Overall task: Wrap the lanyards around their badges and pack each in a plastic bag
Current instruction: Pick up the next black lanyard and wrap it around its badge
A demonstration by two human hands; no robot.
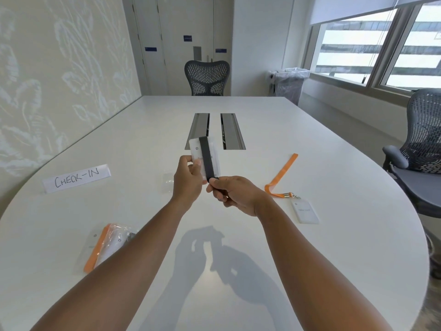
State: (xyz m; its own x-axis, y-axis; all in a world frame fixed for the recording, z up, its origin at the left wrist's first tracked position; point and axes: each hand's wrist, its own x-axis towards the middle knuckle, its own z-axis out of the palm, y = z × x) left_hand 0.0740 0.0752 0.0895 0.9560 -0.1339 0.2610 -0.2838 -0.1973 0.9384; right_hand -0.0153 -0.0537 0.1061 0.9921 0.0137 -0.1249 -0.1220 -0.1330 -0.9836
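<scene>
My left hand (188, 177) holds a white badge (195, 151) upright above the table, thumb on its face. A black lanyard (205, 158) runs lengthwise down the front of the badge. My right hand (232, 193) pinches the lanyard's lower end just below the badge. An orange lanyard (281, 175) lies on the table to the right, clipped to a second white badge (305, 211). At the near left lie clear plastic bags (105, 247) holding wrapped badges, one with an orange lanyard. An empty clear bag (167, 182) lies left of my left hand.
A white paper sign reading CHECK-IN (76, 178) stands at the left. Two cable hatches (214, 131) sit in the middle of the white table (262, 271). Mesh chairs stand at the far end (207, 77) and at the right (420, 151).
</scene>
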